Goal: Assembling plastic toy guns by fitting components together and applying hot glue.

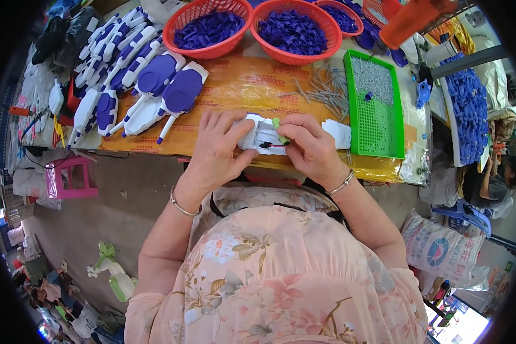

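At the near edge of the table lies a white plastic housing [262, 148], its inside facing up, with a grey part and short red and black wires showing. My left hand [221, 150] grips its left end between thumb and fingers. My right hand [314, 146] is closed over the right part, fingertips pinching a small light-green piece [278, 127] at the housing. A white plastic end [337, 135] shows beyond my right hand; whether it belongs to the same housing is hidden by the hand.
Purple-and-white assembled units [157, 77] are piled at the left. Red baskets [208, 53] of purple parts stand at the back. Long screws [327, 92] lie loose beside a green tray [400, 114] of small metal pieces. An orange power tool [410, 26] hangs at the upper right.
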